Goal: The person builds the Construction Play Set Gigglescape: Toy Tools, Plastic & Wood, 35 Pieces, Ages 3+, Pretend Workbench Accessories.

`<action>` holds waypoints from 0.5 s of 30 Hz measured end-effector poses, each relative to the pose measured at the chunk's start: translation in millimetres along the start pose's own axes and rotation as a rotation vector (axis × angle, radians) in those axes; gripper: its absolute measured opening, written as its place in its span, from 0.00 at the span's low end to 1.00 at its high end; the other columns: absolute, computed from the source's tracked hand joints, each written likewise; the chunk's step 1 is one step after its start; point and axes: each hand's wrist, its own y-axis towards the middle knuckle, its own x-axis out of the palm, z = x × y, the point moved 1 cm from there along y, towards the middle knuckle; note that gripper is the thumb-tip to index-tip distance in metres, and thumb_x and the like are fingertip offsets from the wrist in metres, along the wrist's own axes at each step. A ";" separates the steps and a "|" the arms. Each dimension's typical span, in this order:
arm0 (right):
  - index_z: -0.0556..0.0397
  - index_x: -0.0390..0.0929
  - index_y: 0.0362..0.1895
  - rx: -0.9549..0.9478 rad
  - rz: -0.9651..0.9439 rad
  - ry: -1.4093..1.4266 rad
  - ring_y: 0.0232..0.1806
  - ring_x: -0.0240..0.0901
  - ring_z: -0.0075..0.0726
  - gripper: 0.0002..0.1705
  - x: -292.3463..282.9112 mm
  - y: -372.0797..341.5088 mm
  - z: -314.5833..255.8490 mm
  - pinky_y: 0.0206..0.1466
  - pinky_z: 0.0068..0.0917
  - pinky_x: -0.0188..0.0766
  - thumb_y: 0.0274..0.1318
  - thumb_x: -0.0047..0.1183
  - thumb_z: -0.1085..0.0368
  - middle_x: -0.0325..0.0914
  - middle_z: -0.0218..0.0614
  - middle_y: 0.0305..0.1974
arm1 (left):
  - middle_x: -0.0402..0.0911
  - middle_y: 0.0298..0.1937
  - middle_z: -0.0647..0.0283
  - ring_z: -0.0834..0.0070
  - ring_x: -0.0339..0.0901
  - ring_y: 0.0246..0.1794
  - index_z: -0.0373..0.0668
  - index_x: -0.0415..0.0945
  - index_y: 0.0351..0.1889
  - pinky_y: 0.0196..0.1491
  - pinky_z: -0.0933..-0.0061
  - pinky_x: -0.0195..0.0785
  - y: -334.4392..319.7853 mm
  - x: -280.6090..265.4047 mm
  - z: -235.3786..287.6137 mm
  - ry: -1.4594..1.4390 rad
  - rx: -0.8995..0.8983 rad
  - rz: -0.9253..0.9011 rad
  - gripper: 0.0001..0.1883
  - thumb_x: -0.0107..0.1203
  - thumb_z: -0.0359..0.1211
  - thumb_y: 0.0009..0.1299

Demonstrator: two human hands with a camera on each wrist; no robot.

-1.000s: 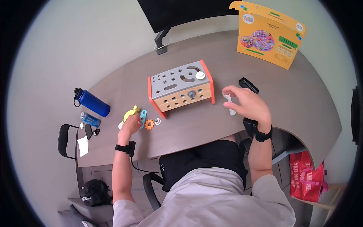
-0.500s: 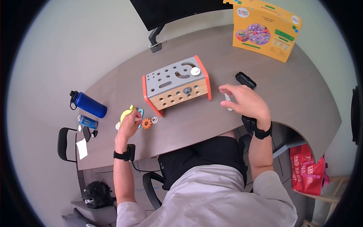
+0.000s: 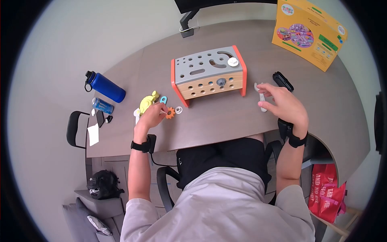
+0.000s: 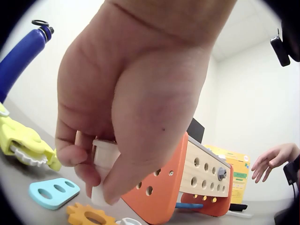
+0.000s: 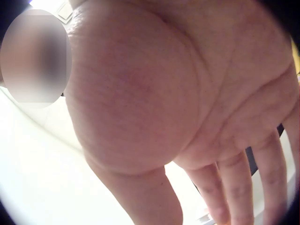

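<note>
In the head view my left hand (image 3: 152,117) is beside an orange gear (image 3: 170,113). The left wrist view shows its thumb and fingers pinching a white cylindrical plastic piece (image 4: 104,157) with a wider rim on top. Close by lie a teal link with holes (image 4: 55,192), a white ring (image 3: 179,110) and a yellow toy (image 3: 146,104). My right hand (image 3: 288,105) hovers over a light grey toy wrench (image 3: 262,97), fingers relaxed and holding nothing. Between the hands stands a toy workbench (image 3: 207,76), a white knob (image 3: 233,61) on its top and a grey bolt (image 3: 221,82) in front.
At the left are a blue bottle (image 3: 105,87), a can (image 3: 103,105) and a paper sheet (image 3: 93,134). A black case (image 3: 283,81) lies beyond my right hand. A yellow box (image 3: 308,34) stands at the back right, and the desk edge curves near my lap.
My left hand has moved from beside the yellow toy toward the orange gear, the white piece now showing in its fingers. My right hand stays over the wrench; the head view has shifted.
</note>
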 end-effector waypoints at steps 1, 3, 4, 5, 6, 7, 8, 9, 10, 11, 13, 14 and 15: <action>0.58 0.78 0.66 -0.007 0.000 -0.011 0.55 0.82 0.59 0.30 0.5 0.1 0.6 0.60 0.45 0.77 0.63 0.67 0.58 0.87 0.51 0.53 | 0.89 0.45 0.54 0.56 0.87 0.51 0.37 0.81 0.47 0.53 0.60 0.79 1.8 3.3 -3.5 0.004 0.023 -0.008 0.08 0.65 0.24 0.72; 0.58 0.78 0.66 -0.013 0.001 -0.021 0.55 0.82 0.59 0.30 1.1 0.9 1.9 0.60 0.45 0.77 0.63 0.67 0.58 0.87 0.51 0.53 | 0.89 0.47 0.54 0.56 0.87 0.51 0.37 0.81 0.47 0.53 0.60 0.79 6.6 9.8 -7.9 0.008 0.048 -0.017 0.08 0.64 0.24 0.72; 0.57 0.77 0.66 -0.035 -0.010 -0.024 0.55 0.83 0.58 0.30 1.8 1.4 2.3 0.60 0.45 0.77 0.64 0.67 0.57 0.87 0.51 0.53 | 0.88 0.47 0.54 0.55 0.87 0.51 0.37 0.80 0.46 0.53 0.59 0.79 9.4 13.4 -9.6 0.035 0.052 -0.003 0.07 0.64 0.23 0.71; 0.57 0.77 0.66 -0.056 -0.021 -0.027 0.55 0.83 0.58 0.30 2.3 1.4 2.1 0.60 0.45 0.77 0.65 0.67 0.57 0.87 0.51 0.53 | 0.88 0.48 0.54 0.54 0.86 0.51 0.37 0.80 0.45 0.53 0.58 0.79 11.8 16.6 -9.8 0.063 0.055 0.011 0.07 0.64 0.22 0.71; 0.57 0.77 0.66 -0.054 -0.021 -0.026 0.55 0.83 0.58 0.30 2.0 0.8 0.4 0.60 0.45 0.77 0.65 0.67 0.57 0.87 0.51 0.53 | 0.88 0.48 0.54 0.54 0.86 0.51 0.37 0.80 0.45 0.53 0.58 0.79 14.7 21.0 -9.3 0.062 0.056 0.009 0.07 0.64 0.22 0.71; 0.56 0.77 0.66 -0.060 -0.057 -0.002 0.55 0.83 0.58 0.29 0.9 0.4 -3.3 0.60 0.45 0.77 0.65 0.66 0.57 0.87 0.50 0.54 | 0.87 0.48 0.53 0.52 0.86 0.51 0.37 0.79 0.46 0.52 0.57 0.78 18.1 25.9 -9.0 0.077 -0.010 0.004 0.08 0.63 0.22 0.71; 0.55 0.77 0.66 -0.065 -0.093 0.022 0.56 0.83 0.57 0.29 0.3 -0.1 -5.6 0.60 0.44 0.77 0.66 0.66 0.56 0.88 0.49 0.54 | 0.86 0.49 0.53 0.51 0.85 0.51 0.37 0.79 0.47 0.52 0.56 0.78 20.1 28.7 -6.8 0.091 -0.077 -0.001 0.09 0.63 0.21 0.70; 0.55 0.77 0.66 -0.065 -0.093 0.022 0.56 0.83 0.57 0.29 -0.1 -1.0 -5.8 0.60 0.44 0.77 0.66 0.66 0.56 0.88 0.49 0.54 | 0.86 0.49 0.53 0.51 0.85 0.51 0.37 0.79 0.47 0.52 0.56 0.78 20.9 31.0 -4.2 0.091 -0.076 -0.002 0.09 0.63 0.21 0.70; 0.54 0.77 0.66 -0.077 -0.125 -0.004 0.56 0.83 0.57 0.29 0.0 -2.3 -5.7 0.59 0.44 0.77 0.66 0.66 0.56 0.88 0.49 0.54 | 0.85 0.51 0.51 0.50 0.85 0.53 0.37 0.77 0.49 0.53 0.55 0.78 21.3 34.0 -1.6 0.128 -0.088 -0.026 0.11 0.62 0.21 0.70; 0.54 0.77 0.66 -0.089 -0.157 -0.030 0.56 0.83 0.57 0.28 0.4 -3.5 -5.3 0.59 0.44 0.78 0.66 0.66 0.56 0.88 0.49 0.54 | 0.83 0.54 0.50 0.49 0.84 0.55 0.36 0.76 0.51 0.54 0.54 0.77 20.9 36.2 -0.7 0.165 -0.101 -0.050 0.13 0.62 0.21 0.70; 0.54 0.77 0.66 -0.102 -0.157 -0.022 0.56 0.83 0.57 0.29 1.4 -5.0 -3.6 0.59 0.44 0.78 0.66 0.66 0.55 0.88 0.49 0.53 | 0.81 0.55 0.48 0.46 0.84 0.54 0.37 0.74 0.54 0.55 0.52 0.78 20.9 41.7 -5.5 0.182 -0.063 -0.027 0.14 0.60 0.23 0.71; 0.53 0.76 0.66 -0.118 -0.156 -0.014 0.56 0.83 0.57 0.29 1.9 -5.3 -3.4 0.58 0.44 0.78 0.66 0.66 0.55 0.88 0.49 0.53 | 0.79 0.56 0.46 0.43 0.83 0.53 0.39 0.72 0.57 0.55 0.50 0.79 19.9 42.1 -4.8 0.200 -0.026 -0.001 0.15 0.59 0.26 0.73; 0.53 0.76 0.66 -0.118 -0.156 -0.013 0.56 0.83 0.57 0.29 1.5 -5.7 -4.0 0.58 0.44 0.78 0.66 0.66 0.55 0.88 0.49 0.53 | 0.79 0.56 0.46 0.43 0.83 0.53 0.39 0.72 0.57 0.55 0.50 0.79 18.3 42.4 -4.6 0.200 -0.027 -0.001 0.15 0.59 0.26 0.73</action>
